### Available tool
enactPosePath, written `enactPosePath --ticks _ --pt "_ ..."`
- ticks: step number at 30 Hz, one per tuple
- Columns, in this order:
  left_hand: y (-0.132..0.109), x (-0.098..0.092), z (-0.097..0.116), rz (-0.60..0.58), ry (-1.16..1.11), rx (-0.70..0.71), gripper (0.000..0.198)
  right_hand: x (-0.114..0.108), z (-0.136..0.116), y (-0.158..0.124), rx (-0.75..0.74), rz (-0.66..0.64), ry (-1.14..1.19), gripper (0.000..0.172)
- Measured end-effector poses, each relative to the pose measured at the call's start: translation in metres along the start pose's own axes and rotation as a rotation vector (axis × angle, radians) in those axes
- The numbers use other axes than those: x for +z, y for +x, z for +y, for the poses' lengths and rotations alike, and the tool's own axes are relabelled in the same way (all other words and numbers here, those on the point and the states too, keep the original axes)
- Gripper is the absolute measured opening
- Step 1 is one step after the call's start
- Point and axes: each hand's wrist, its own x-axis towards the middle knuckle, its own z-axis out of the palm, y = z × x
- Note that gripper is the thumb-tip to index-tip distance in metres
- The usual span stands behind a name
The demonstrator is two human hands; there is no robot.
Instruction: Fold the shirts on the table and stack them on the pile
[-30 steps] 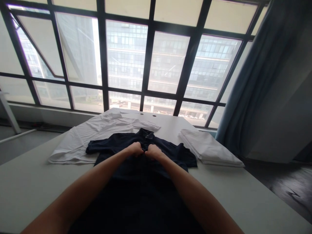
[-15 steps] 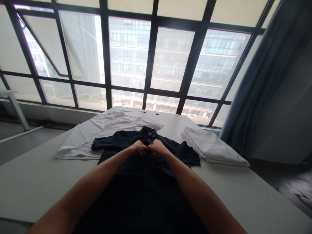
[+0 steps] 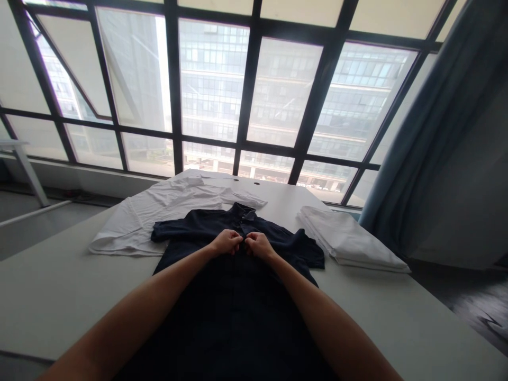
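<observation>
A dark navy short-sleeved shirt [image 3: 198, 225] lies spread face up on the white table, its collar towards the window. Both hands meet at the middle of its front, below the collar. My left hand [image 3: 227, 242] is closed in a pinch on the shirt's front edge. Close beside it, my right hand [image 3: 259, 245] pinches the other side of the front opening. The fingertips are a small gap apart, and any button between them is too small to make out. The lower part of the shirt merges with dark cloth nearest me.
A white shirt [image 3: 130, 222] lies loosely spread at the left of the table [image 3: 51, 296]. Folded white cloth [image 3: 357, 241] is stacked at the right. Behind the table stand large windows [image 3: 210, 84], with a blue-grey curtain [image 3: 408, 143] at the right.
Both hands stay at the shirt front, still pinching the cloth. The fingers have shifted slightly and the front edges between them lie a little differently. The view has tilted a little.
</observation>
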Motion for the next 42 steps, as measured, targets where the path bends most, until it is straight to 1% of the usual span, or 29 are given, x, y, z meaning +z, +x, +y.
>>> enactPosePath --ticks 3,9,14,21,26,31,34,36,39,42 --pt "0.000 0.000 0.000 -0.004 0.006 0.002 0.022 -0.001 -0.002 -0.001 0.005 -0.022 0.044 0.009" --pt "-0.001 0.001 0.002 0.008 0.041 -0.014 0.020 -0.002 -0.003 -0.001 0.025 -0.023 0.092 0.012" --pt "-0.001 0.001 0.001 -0.011 0.045 -0.007 0.018 -0.004 -0.004 0.000 0.048 -0.053 0.084 0.012" --pt "0.000 0.001 0.001 -0.014 0.052 -0.040 0.024 -0.006 -0.005 -0.001 0.067 -0.069 0.082 0.010" --pt "0.000 0.002 0.004 -0.021 0.062 -0.059 0.020 -0.006 -0.004 0.000 0.090 -0.068 0.117 0.011" --pt "0.000 0.002 0.005 -0.033 0.079 -0.071 0.019 -0.009 -0.004 0.001 0.116 -0.089 0.147 0.008" --pt "0.001 0.003 0.005 -0.034 0.098 -0.082 0.021 -0.010 -0.003 0.000 0.081 -0.113 0.136 0.012" --pt "0.002 0.004 0.005 -0.030 0.108 -0.090 0.025 -0.008 -0.002 0.000 0.043 -0.102 0.090 0.012" --pt "0.003 0.006 0.004 -0.009 0.135 -0.084 0.033 -0.002 0.000 -0.002 -0.038 -0.030 -0.048 0.011" --pt "0.002 0.006 0.003 0.043 0.232 -0.045 0.043 0.003 0.002 -0.004 -0.207 0.082 -0.215 0.006"
